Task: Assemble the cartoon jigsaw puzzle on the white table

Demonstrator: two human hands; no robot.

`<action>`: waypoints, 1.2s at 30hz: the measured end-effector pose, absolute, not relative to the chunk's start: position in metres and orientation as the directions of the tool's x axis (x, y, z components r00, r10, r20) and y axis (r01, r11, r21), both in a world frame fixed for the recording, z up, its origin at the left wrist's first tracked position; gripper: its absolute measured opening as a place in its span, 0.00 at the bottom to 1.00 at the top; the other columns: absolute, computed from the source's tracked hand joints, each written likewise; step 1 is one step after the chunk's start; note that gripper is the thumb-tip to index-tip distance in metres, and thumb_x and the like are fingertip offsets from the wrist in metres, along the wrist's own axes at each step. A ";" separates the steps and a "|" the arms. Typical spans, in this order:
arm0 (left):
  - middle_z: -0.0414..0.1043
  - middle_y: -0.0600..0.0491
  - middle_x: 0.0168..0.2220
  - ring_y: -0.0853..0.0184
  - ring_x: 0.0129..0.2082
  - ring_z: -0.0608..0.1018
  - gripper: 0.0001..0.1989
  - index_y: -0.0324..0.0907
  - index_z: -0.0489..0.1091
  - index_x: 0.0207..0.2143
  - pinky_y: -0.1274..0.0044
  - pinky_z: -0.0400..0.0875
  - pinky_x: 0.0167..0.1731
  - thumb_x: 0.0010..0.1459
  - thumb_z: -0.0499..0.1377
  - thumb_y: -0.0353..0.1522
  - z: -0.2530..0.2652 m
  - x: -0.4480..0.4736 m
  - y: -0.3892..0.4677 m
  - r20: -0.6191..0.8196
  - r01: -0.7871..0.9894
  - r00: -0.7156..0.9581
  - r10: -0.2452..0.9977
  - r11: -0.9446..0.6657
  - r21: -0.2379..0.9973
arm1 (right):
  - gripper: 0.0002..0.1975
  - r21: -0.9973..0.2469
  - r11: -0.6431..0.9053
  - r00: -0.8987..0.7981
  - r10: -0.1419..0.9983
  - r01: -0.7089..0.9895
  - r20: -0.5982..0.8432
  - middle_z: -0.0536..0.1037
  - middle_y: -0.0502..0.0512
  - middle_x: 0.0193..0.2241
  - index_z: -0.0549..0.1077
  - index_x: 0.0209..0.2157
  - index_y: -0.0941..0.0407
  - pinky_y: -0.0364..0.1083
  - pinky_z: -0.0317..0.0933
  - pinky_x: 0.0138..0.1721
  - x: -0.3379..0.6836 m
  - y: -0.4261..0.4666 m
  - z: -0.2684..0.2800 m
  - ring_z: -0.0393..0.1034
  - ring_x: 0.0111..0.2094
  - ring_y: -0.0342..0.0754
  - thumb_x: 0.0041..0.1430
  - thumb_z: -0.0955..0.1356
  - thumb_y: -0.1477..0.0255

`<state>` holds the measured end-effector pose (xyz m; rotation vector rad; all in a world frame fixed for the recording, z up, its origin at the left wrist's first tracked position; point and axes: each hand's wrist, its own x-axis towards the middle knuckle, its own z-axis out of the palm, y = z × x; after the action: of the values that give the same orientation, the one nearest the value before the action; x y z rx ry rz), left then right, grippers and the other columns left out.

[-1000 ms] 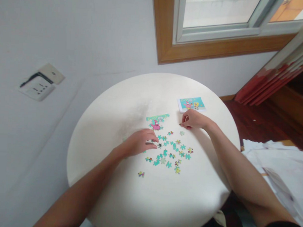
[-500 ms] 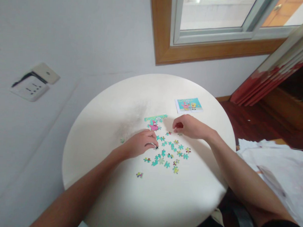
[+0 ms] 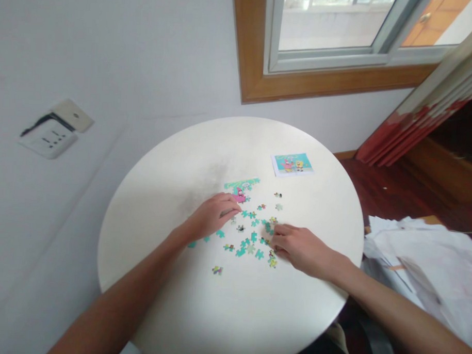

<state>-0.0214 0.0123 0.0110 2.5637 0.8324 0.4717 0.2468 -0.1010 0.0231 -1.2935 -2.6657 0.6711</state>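
My left hand (image 3: 213, 216) rests just below the partly joined jigsaw puzzle (image 3: 241, 184), which shows a pink figure under a green strip. Its thumb and fingertips come together beside the pink figure; whatever they hold is too small to make out. My right hand (image 3: 301, 247) lies low over the right side of the loose puzzle pieces (image 3: 253, 236), fingers curled and closed, and it covers some of them. What sits under those fingertips is hidden. A dark-marked piece (image 3: 241, 229) lies between the two hands. Another piece (image 3: 217, 270) lies apart, nearer to me.
Everything lies on a round white table (image 3: 231, 316) against the wall. A picture card (image 3: 293, 164) with the cartoon scene is at the back right. White papers (image 3: 422, 271) are heaped beside the table on the right, and a window (image 3: 330, 25) is above.
My right hand has come down and toward me, from near the card to the loose pieces, uncovering a piece at the back. My left hand has shifted slightly up and left, off the dark-marked piece.
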 end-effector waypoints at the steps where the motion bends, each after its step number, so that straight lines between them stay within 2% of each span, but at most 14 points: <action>1: 0.76 0.49 0.40 0.63 0.45 0.75 0.11 0.43 0.76 0.38 0.72 0.68 0.49 0.66 0.53 0.33 0.011 -0.022 0.014 0.202 0.496 0.747 0.633 -0.733 0.465 | 0.06 -0.418 0.545 -0.633 0.767 0.727 -0.100 0.74 0.57 0.40 0.72 0.34 0.56 0.48 0.63 0.43 0.246 -0.102 0.022 0.69 0.42 0.50 0.64 0.63 0.75; 7: 0.77 0.51 0.39 0.65 0.41 0.76 0.11 0.43 0.76 0.40 0.74 0.69 0.46 0.66 0.54 0.34 0.010 -0.027 0.019 0.243 0.552 0.664 0.707 -0.683 0.479 | 0.06 -0.412 0.587 -0.673 0.734 0.697 -0.092 0.73 0.60 0.43 0.70 0.37 0.58 0.49 0.63 0.45 0.244 -0.103 0.024 0.68 0.42 0.50 0.63 0.62 0.79; 14: 0.77 0.51 0.40 0.66 0.41 0.76 0.12 0.45 0.77 0.43 0.75 0.69 0.46 0.66 0.53 0.35 0.012 -0.026 0.018 0.241 0.547 0.645 0.726 -0.658 0.517 | 0.07 -0.630 0.455 -0.663 0.737 0.629 -0.129 0.73 0.53 0.31 0.70 0.31 0.56 0.44 0.60 0.37 0.249 -0.100 0.026 0.67 0.33 0.45 0.64 0.63 0.77; 20: 0.77 0.51 0.39 0.67 0.38 0.76 0.12 0.45 0.77 0.42 0.75 0.70 0.44 0.66 0.54 0.35 0.012 -0.027 0.019 0.240 0.551 0.637 0.733 -0.651 0.522 | 0.08 -0.737 0.408 -0.642 0.766 0.539 -0.045 0.74 0.54 0.33 0.72 0.34 0.56 0.44 0.59 0.36 0.258 -0.089 0.038 0.67 0.33 0.45 0.64 0.62 0.77; 23: 0.77 0.51 0.38 0.66 0.38 0.76 0.11 0.45 0.77 0.43 0.75 0.69 0.43 0.66 0.54 0.36 0.011 -0.028 0.019 0.243 0.550 0.638 0.730 -0.654 0.519 | 0.09 -0.738 0.355 -0.531 0.847 0.574 -0.006 0.74 0.55 0.33 0.73 0.34 0.57 0.43 0.58 0.33 0.270 -0.073 0.039 0.66 0.30 0.44 0.62 0.62 0.78; 27: 0.77 0.51 0.38 0.65 0.40 0.76 0.10 0.44 0.76 0.41 0.74 0.68 0.44 0.65 0.55 0.35 0.009 -0.029 0.020 0.232 0.543 0.656 0.718 -0.663 0.515 | 0.09 -0.703 0.285 -0.418 0.908 0.652 -0.019 0.74 0.56 0.33 0.73 0.32 0.57 0.44 0.59 0.36 0.292 -0.051 0.034 0.67 0.32 0.45 0.58 0.62 0.80; 32: 0.77 0.51 0.38 0.65 0.40 0.76 0.10 0.43 0.75 0.37 0.74 0.68 0.44 0.65 0.55 0.35 0.006 -0.029 0.021 0.206 0.546 0.680 0.704 -0.674 0.497 | 0.12 -0.627 0.193 -0.319 0.943 0.755 -0.094 0.76 0.55 0.29 0.74 0.30 0.58 0.45 0.58 0.36 0.312 -0.036 0.025 0.68 0.30 0.46 0.56 0.60 0.80; 36: 0.77 0.51 0.37 0.65 0.39 0.76 0.11 0.43 0.75 0.37 0.74 0.68 0.43 0.65 0.54 0.35 0.006 -0.029 0.022 0.202 0.548 0.686 0.699 -0.679 0.489 | 0.08 -0.646 0.149 -0.286 0.952 0.749 -0.111 0.77 0.54 0.29 0.74 0.31 0.58 0.45 0.58 0.35 0.312 -0.029 0.013 0.68 0.31 0.47 0.55 0.63 0.77</action>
<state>-0.0288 0.0215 0.0060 2.5069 0.9724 0.5308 0.3122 -0.0294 0.0128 -1.6375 -2.1090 0.8795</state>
